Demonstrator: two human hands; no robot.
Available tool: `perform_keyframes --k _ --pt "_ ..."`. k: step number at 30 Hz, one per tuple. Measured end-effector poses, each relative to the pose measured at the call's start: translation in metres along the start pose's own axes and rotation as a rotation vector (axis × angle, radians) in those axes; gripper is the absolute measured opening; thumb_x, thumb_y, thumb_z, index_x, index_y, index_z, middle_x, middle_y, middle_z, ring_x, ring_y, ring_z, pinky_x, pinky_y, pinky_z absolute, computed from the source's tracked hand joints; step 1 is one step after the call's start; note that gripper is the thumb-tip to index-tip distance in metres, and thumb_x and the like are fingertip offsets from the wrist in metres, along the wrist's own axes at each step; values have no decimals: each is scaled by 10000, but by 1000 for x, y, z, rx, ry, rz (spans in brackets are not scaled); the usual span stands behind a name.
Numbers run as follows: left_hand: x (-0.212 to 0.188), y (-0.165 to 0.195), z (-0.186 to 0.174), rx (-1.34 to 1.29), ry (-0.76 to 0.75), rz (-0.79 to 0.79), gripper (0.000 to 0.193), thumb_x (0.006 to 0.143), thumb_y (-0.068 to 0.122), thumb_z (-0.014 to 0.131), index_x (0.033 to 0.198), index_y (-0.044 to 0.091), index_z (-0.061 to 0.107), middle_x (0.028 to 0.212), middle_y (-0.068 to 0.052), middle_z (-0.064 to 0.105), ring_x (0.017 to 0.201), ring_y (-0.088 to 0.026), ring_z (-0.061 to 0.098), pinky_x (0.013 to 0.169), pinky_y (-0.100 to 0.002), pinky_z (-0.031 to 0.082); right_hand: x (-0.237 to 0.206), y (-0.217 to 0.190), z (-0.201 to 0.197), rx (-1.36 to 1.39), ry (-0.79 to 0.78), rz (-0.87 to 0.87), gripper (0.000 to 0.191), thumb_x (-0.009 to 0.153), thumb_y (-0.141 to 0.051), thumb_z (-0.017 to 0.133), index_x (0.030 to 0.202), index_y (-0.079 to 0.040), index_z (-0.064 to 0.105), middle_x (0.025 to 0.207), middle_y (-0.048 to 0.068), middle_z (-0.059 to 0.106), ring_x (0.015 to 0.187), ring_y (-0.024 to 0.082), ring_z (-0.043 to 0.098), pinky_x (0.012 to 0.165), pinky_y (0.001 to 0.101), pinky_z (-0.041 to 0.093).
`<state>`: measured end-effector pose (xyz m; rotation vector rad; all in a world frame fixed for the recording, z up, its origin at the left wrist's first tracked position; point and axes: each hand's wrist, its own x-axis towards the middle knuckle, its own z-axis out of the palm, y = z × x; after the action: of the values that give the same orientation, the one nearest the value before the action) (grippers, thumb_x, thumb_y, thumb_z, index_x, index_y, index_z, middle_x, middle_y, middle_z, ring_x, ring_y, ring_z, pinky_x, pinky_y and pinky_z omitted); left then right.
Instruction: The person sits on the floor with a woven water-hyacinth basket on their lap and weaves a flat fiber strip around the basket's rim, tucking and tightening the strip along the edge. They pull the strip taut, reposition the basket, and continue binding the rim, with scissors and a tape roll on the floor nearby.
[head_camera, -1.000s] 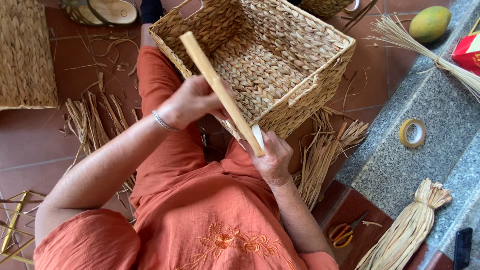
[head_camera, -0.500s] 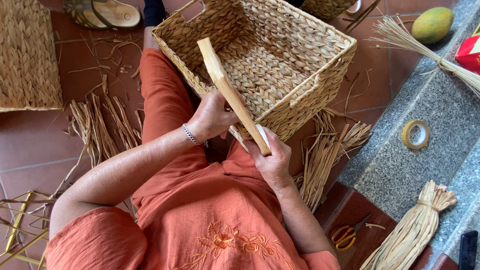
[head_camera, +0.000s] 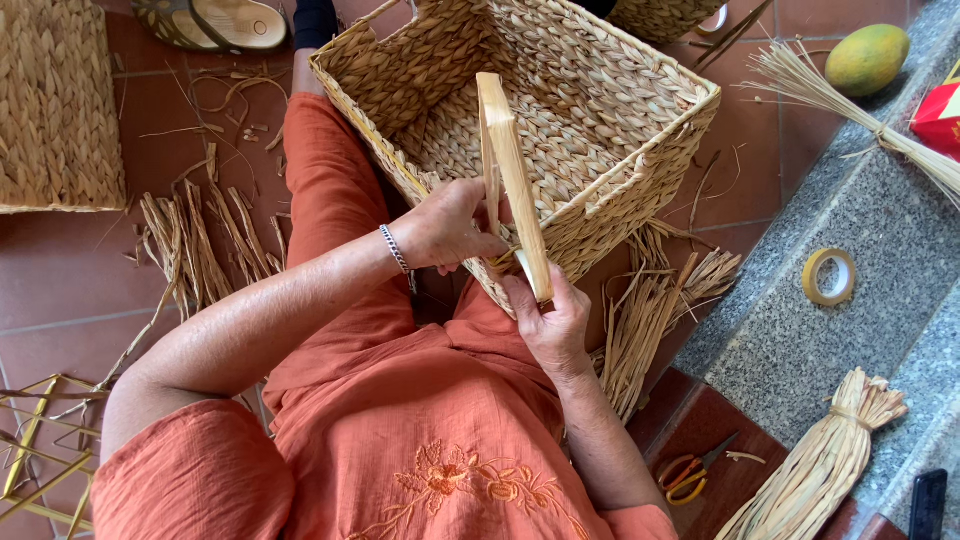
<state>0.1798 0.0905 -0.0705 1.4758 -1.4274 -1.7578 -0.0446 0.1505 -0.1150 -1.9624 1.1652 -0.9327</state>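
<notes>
Orange crinkled garment (head_camera: 400, 440), floral embroidery (head_camera: 470, 480) at chest, short sleeves; silver chain bracelet (head_camera: 397, 249) on left wrist.

Terracotta tile floor (head_camera: 60, 290), grey speckled granite step (head_camera: 800, 350) at right, even daylight.

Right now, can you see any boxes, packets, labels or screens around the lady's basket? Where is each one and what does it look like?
Red package: far right edge on the grey stone ledge, cut off by the frame, boxy, red with a bit of white and yellow.
Dark flat device: bottom right corner on the ledge, slim black rectangle, maybe a phone; only partly in view, so I cannot tell if a screen shows.
No labels or signs are visible.
</notes>
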Motion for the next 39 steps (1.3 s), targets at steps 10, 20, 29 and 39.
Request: perform_keyframes --k 10,20,29,39 --pt "4 -31 13 -468 73 92 239 851 -11 751 1055 -81 647 836 -134 748 418 -88 570 298 -247 449 8 -5 3 -39 71 -53 269 969 -65 767 1204 9 659 862 84 744 749 154 754 628 278 580" --pt "3 -45 15 -566 9 9 275 872 54 815 1059 -122 715 801 -118 727 424 -89 552 348 -243 469 15 -13 2 -25 92 -38 125 969 -54 750 1061 -1 684 765 54 716 650 112 706 570 264 553" --pt "5 -42 13 -622 124 -36 271 944 207 606 1110 -6 581 833 -94 725 357 -110 550 301 -280 512 -3 37 1 189 -17 42 66 975 -49 584 915 -22 587 674 -2 626 460 26 557 376 207 442" --pt "11 -50 17 -553 -7 37 296 879 63 782 1094 -54 615 829 -129 744 436 -105 601 325 -243 479 -105 48 -80 -115 -349 170 55 826 10 599 807 -39 617 562 -32 627 432 21 565 345 209 445"
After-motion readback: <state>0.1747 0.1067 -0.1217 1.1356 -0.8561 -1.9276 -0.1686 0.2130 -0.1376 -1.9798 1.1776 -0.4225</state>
